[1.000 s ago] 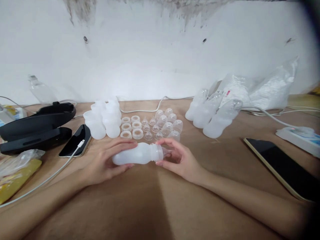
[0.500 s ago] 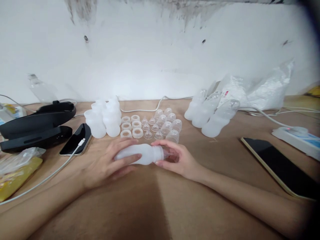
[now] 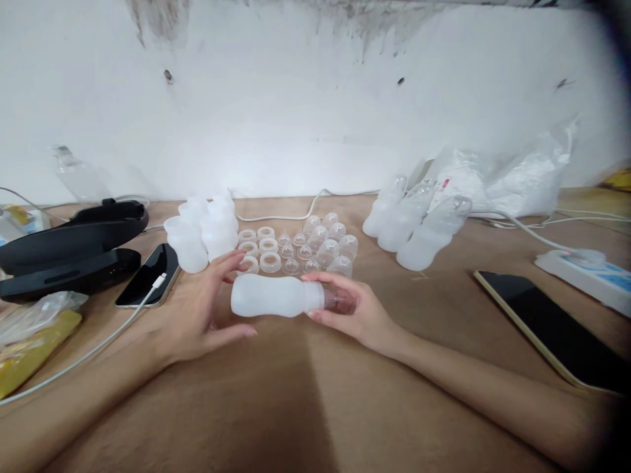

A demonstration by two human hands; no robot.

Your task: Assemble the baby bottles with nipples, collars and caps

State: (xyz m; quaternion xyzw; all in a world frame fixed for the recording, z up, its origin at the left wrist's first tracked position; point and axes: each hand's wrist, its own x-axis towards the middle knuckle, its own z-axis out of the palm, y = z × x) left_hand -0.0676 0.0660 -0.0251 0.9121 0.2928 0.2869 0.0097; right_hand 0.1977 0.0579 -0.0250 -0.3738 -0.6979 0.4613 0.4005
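Note:
A frosted white baby bottle [image 3: 269, 295] lies sideways in front of me, its collar and nipple end pointing right. My right hand [image 3: 352, 305] grips it around the collar; the clear tip is partly hidden by the fingers. At the bottle's base end, my left hand [image 3: 210, 312] is open, thumb and fingers spread around the base without gripping it. Just beyond the bottle, several ring collars [image 3: 269, 263], clear nipples [image 3: 305, 252] and clear dome caps [image 3: 328, 251] stand in rows.
Several open bottle bodies [image 3: 190, 246] stand back left; several capped bottles [image 3: 424, 236] stand back right. Phones [image 3: 150, 276] lie at both sides, with a black case [image 3: 73, 236] far left. A power strip [image 3: 586, 269], a plastic bag [image 3: 513, 171] and white cables line the right.
My left hand has let go of the bottle body and opened, its fingers drawing back to the left. My right hand keeps its hold, with the bottle raised slightly.

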